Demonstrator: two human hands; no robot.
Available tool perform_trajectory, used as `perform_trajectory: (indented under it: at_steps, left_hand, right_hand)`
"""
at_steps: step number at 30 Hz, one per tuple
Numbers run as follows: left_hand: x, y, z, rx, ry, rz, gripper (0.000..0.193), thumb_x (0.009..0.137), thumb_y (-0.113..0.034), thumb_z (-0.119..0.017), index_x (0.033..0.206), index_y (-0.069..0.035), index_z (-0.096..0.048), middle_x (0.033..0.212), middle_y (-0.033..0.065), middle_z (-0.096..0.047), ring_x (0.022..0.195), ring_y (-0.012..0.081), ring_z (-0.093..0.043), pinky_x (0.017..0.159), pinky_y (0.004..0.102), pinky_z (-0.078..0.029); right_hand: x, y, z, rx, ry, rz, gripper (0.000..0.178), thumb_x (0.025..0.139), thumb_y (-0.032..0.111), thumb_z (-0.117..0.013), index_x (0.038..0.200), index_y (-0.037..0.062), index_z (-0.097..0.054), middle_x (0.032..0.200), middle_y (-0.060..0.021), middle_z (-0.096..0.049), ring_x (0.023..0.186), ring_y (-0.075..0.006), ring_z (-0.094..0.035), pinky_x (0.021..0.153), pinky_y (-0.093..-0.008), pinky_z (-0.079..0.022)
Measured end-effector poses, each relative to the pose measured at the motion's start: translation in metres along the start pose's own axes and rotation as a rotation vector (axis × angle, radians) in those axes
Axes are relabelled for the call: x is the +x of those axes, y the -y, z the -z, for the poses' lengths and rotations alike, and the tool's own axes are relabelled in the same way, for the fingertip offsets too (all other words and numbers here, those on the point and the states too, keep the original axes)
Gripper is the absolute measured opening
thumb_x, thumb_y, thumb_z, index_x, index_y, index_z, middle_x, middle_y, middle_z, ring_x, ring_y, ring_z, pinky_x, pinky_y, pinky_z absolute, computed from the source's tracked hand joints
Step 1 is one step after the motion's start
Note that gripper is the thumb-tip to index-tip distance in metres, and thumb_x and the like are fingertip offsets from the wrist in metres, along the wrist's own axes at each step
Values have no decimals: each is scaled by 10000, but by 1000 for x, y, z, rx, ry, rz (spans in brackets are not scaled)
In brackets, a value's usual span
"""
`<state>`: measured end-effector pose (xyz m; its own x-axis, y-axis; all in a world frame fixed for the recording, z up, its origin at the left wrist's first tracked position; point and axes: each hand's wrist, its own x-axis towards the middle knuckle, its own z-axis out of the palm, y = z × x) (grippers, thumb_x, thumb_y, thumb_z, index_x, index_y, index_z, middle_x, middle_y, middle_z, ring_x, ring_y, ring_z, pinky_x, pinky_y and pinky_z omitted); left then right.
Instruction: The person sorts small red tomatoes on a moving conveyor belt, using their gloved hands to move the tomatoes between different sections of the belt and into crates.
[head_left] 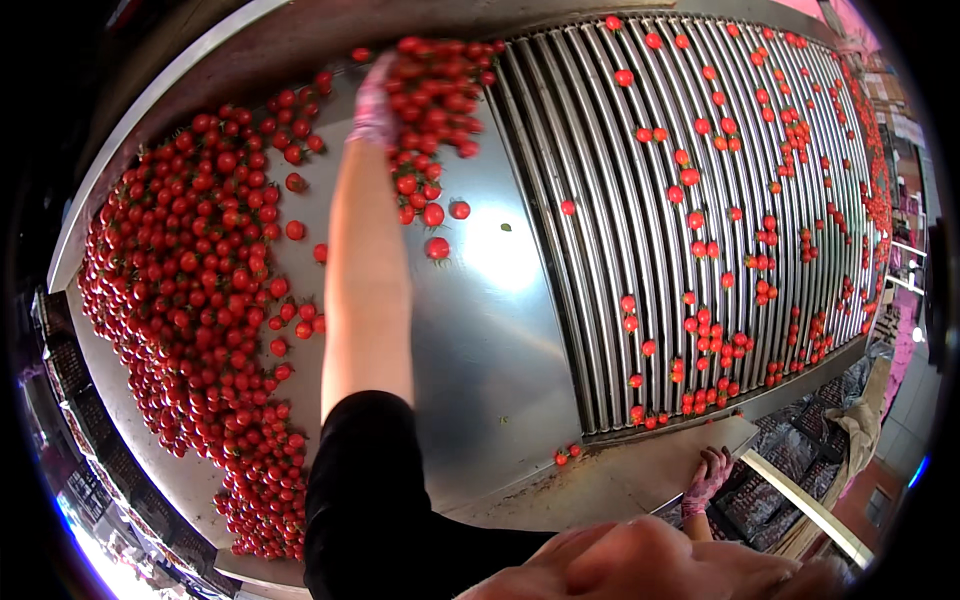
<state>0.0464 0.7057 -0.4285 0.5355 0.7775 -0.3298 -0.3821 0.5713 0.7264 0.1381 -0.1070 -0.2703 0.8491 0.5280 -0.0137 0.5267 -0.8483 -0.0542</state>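
The left hand [375, 100], in a pale pink glove, reaches far across the steel counter [490, 330], fingers spread and cupped against a heap of small round red tomatoes [435, 95] by the roller edge; the right hand [708, 480], also gloved, rests flat with fingers apart on the counter's near rim; a dense glossy tomato pile [200, 280] lies left; scattered fruit sits between the ribbed metal rollers [620, 200]
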Motion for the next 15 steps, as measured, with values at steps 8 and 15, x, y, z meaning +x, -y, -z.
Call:
perform_trajectory:
  at_steps: [8,15]
  left_hand:
    - [-147,211,-114,1289,433,-571,652,779,-325,-734,1385,-246,-508,1463,148,-398,1317,413,-407,1097,528,-397]
    - [-424,252,-54,2135,1413,-1058,580,931,-322,-544,1474,-171,-404,1590,157,-242,1455,364,-251,1194,544,-239]
  right_hand:
    - [5,5,-16,104,-15,64,135,778,22,-587,877,83,-655,1007,-75,-648,1200,-357,-495,1053,-486,-353]
    - [-3,0,-20,98,-101,60,77,782,30,-605,824,88,-633,982,-77,-646,1164,-359,-520,1021,-503,-366]
